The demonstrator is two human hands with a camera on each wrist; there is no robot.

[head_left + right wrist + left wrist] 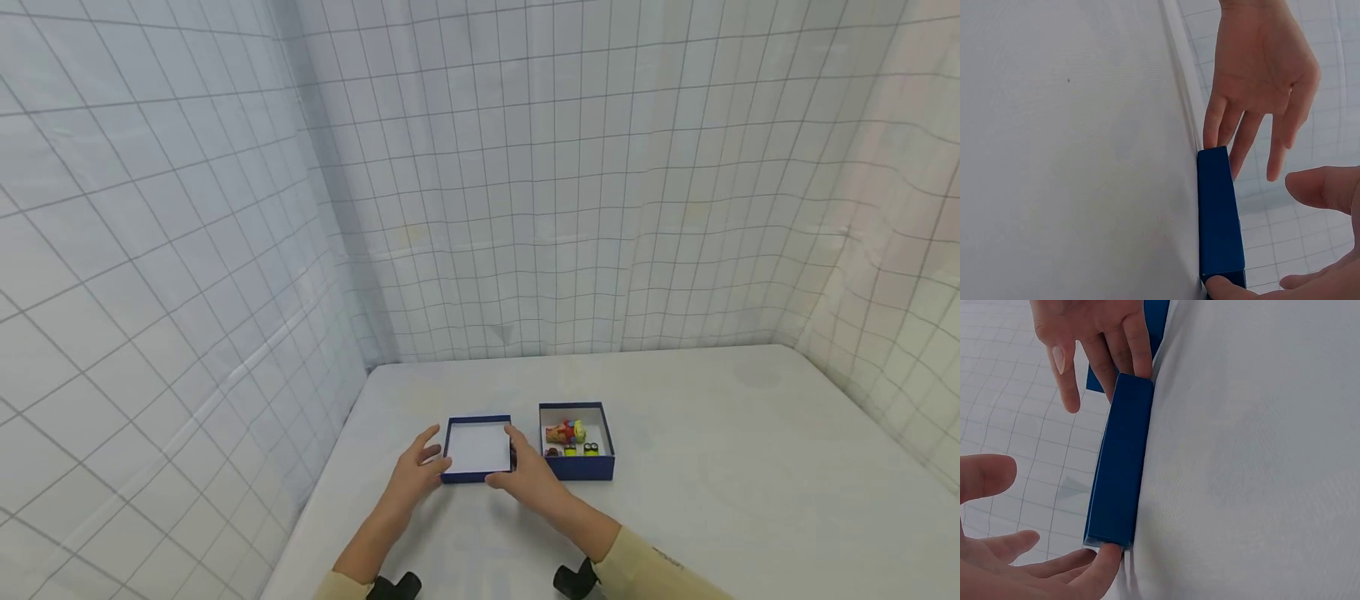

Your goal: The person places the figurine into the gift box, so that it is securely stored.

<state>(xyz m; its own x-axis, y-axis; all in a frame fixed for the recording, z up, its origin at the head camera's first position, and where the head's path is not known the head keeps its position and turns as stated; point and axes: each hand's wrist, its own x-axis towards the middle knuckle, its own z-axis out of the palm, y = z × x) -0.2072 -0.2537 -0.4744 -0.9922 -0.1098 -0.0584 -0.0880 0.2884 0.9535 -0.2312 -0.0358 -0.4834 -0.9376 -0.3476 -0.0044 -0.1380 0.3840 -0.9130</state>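
A shallow blue box or lid (465,477), white inside and lying hollow side up, sits on the table between both hands. My left hand (414,471) is at its left side, fingers spread and loosely bent; in the left wrist view fingertips (1105,556) touch the blue end. On the opposite side is my right hand (531,477), thumb apart from the fingers. In the right wrist view a fingertip (1221,286) rests against the near corner of the blue wall (1219,212). The fingers of both hands lie fairly straight along the sides, not curled round it.
Right of my right hand stands a deeper blue box (581,469) with a white inside. It holds a red and tan toy figure (559,432), a yellow one (580,431) and small green-yellow pieces (591,449). A white cloth covers the table (697,450); gridded white curtains (510,200) hang around it.
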